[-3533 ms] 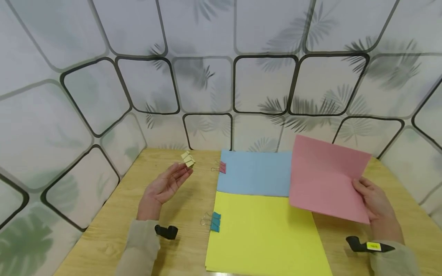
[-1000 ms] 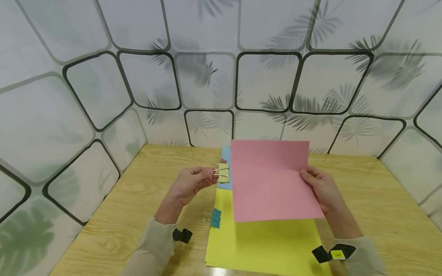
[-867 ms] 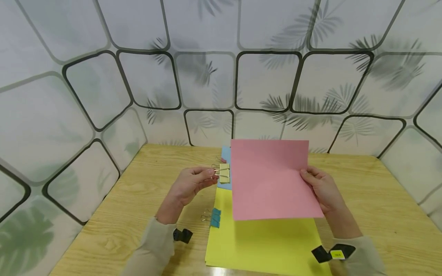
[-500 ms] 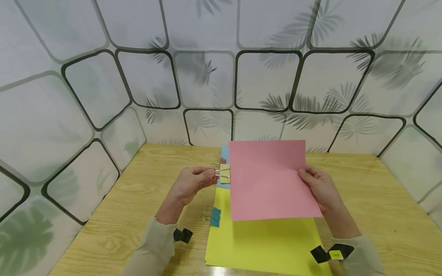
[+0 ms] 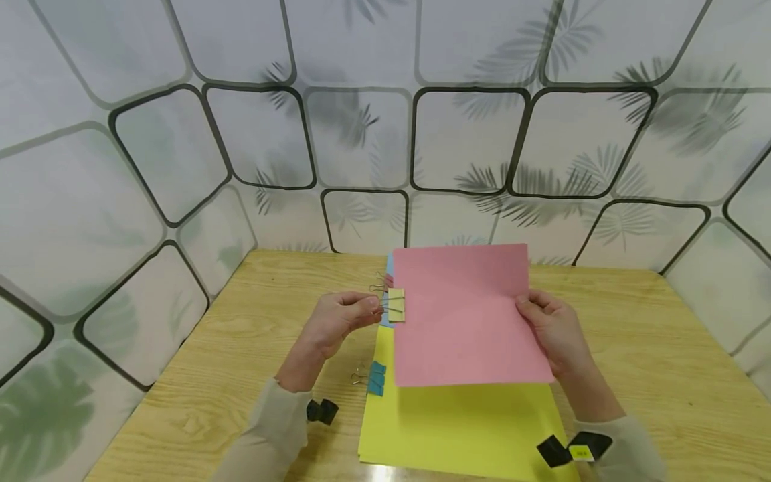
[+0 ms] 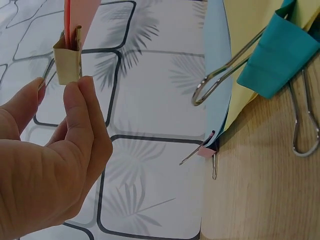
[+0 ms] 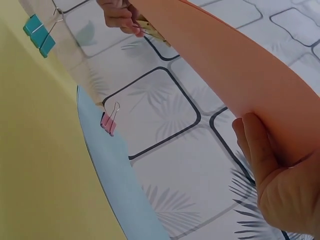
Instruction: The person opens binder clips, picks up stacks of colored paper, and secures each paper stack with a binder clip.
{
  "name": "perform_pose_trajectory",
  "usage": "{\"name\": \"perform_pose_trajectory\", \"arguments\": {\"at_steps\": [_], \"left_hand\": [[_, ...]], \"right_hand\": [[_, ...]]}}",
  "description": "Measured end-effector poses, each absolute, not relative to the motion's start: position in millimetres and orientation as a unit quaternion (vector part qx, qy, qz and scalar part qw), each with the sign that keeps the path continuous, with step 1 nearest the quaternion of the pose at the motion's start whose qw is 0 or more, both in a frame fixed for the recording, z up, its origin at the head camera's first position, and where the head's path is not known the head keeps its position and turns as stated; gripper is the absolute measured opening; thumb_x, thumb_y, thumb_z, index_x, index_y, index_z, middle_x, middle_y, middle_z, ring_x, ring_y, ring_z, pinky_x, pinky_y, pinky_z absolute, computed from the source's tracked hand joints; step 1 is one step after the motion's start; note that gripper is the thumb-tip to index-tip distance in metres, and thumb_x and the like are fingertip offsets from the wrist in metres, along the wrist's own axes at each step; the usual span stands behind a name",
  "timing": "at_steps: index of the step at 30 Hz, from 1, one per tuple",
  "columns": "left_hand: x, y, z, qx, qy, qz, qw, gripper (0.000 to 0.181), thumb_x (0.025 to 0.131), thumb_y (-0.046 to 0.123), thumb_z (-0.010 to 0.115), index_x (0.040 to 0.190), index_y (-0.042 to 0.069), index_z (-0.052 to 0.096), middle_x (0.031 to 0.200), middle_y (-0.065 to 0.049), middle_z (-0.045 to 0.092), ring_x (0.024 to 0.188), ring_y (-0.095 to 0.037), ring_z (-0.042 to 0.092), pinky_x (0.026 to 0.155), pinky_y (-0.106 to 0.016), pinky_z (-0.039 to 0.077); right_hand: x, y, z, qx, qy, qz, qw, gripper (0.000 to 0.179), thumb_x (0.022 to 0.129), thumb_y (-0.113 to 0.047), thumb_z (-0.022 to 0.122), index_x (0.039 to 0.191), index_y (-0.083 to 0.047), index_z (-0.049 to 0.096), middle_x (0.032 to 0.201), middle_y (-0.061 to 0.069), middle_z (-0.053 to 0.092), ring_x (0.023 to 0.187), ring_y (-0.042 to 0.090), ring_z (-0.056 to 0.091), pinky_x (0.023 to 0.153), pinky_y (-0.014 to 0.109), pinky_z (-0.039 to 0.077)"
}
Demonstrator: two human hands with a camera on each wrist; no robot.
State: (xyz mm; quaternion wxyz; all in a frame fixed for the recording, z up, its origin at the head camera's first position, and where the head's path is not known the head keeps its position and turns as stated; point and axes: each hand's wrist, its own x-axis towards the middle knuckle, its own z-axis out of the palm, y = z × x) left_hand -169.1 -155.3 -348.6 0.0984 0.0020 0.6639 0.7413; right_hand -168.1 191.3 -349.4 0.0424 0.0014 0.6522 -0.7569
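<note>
My left hand (image 5: pixel 340 321) pinches the wire handles of a pale yellow binder clip (image 5: pixel 396 305) between thumb and fingers. In the left wrist view the clip's mouth (image 6: pixel 67 62) sits over the edge of the pink sheets (image 6: pixel 82 20). Held up above the table, the pink paper (image 5: pixel 464 321) is gripped at its right edge by my right hand (image 5: pixel 554 335), thumb in front and fingers behind. Under it lie yellow sheets (image 5: pixel 470 435) with a teal binder clip (image 5: pixel 376 379) on their left edge. Blue sheets (image 7: pixel 117 170) farther back carry a pink binder clip (image 7: pixel 108 123).
The wooden table (image 5: pixel 241 348) extends to both sides of the paper. A patterned curtain-like backdrop (image 5: pixel 361 140) stands behind and to the left. Each wrist wears a black camera mount (image 5: pixel 322 411).
Both hands have come together over the yellow sheets. The pink paper has moved left from the right side, and the yellow clip, formerly apart from it, now overlaps its left edge.
</note>
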Motion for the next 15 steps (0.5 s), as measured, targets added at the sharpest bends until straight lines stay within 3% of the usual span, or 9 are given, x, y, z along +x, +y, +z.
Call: {"name": "perform_pose_trajectory", "arguments": {"at_steps": [7,15], "left_hand": [[-169.4,-152.8,-350.8,-0.006,0.678,0.73,0.085,0.032,0.097,0.006,0.064,0.121,-0.015,0.062,0.106,-0.014,0.069,0.096,-0.023,0.071,0.091,-0.035,0.055],[-168.5,-151.0,-351.8,-0.008,0.691,0.719,0.072,0.031,0.096,0.006,0.066,0.119,-0.014,0.064,0.103,-0.015,0.071,0.095,-0.025,0.072,0.09,-0.036,0.056]], "right_hand": [[-164.9,185.9,-346.2,0.018,0.688,-0.725,0.021,0.009,0.101,-0.024,0.06,0.102,-0.021,0.068,0.083,-0.011,0.07,0.071,0.005,0.067,0.061,0.024,0.057],[-162.1,180.7,-345.1,0.024,0.727,-0.686,0.0,0.033,0.103,-0.025,0.055,0.125,0.0,0.058,0.082,-0.015,0.069,0.071,0.004,0.067,0.06,0.025,0.057]]}}
